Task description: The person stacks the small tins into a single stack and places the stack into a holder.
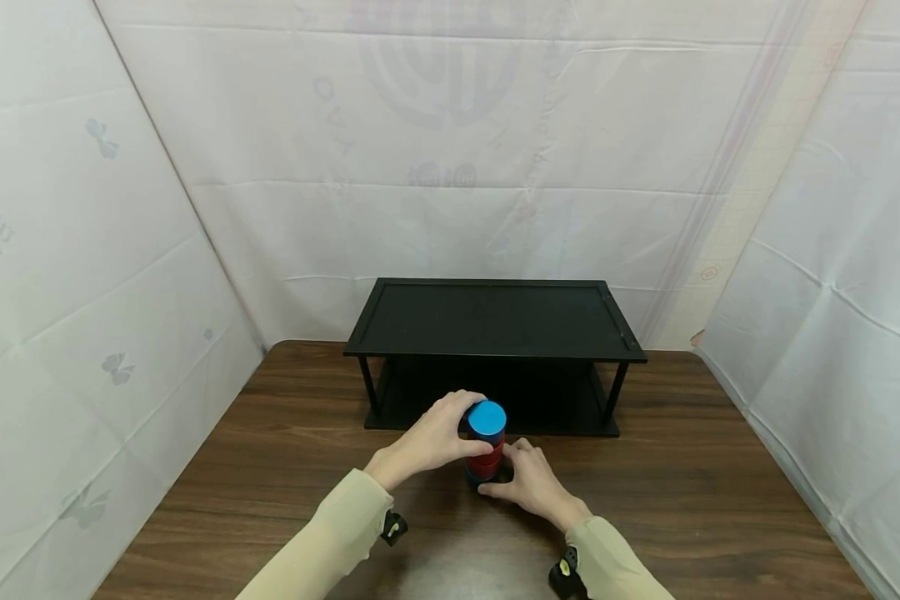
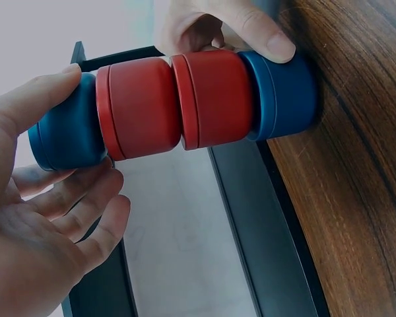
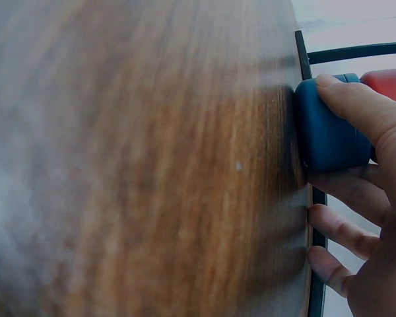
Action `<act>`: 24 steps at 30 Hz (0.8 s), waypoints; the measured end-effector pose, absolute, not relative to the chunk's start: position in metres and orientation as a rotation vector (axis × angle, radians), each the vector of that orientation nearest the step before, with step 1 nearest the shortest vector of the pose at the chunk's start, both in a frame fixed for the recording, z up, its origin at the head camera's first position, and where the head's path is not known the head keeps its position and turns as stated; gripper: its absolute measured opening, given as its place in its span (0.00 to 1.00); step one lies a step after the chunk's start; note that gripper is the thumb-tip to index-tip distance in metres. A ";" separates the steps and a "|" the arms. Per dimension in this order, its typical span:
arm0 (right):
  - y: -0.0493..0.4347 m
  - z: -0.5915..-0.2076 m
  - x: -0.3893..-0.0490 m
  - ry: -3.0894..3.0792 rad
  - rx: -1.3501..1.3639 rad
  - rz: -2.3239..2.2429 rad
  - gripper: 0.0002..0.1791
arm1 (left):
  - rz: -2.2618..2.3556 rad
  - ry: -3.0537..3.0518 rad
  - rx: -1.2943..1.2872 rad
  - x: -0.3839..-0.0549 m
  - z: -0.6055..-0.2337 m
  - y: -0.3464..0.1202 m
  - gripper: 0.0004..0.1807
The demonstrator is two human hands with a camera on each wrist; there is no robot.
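A stack of small round tins stands upright on the table in front of the black shelf. From the top come a blue tin (image 1: 487,417), a red tin (image 2: 145,107), another red tin (image 2: 219,98) and a blue tin (image 2: 292,96) on the tabletop. My left hand (image 1: 437,435) holds the top blue tin, thumb on one side and fingers on the other. Low on the right, my right hand (image 1: 532,483) pinches the bottom blue tin between thumb and fingers; the right wrist view shows its thumb lying across that tin. The upper red tin sits slightly askew on the lower one.
Just behind the stack is a black two-tier shelf (image 1: 495,321) with thin posts. The brown wooden table (image 1: 285,467) extends to both sides. White sheeting (image 1: 450,225) hangs behind and along the left and right.
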State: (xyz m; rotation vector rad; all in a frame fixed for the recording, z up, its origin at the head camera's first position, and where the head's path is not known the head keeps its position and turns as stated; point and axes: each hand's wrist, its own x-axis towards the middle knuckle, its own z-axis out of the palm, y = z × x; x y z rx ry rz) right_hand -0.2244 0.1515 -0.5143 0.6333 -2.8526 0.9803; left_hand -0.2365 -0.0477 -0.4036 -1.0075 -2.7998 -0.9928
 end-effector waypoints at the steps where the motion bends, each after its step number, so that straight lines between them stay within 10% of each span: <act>1: 0.152 -0.514 -0.224 -2.852 0.634 0.983 0.32 | -0.989 -2.799 -1.007 -0.236 -0.404 -0.048 0.34; 24: 0.151 -0.514 -0.224 -2.854 0.620 0.974 0.31 | -1.005 -2.786 -1.019 -0.237 -0.406 -0.047 0.34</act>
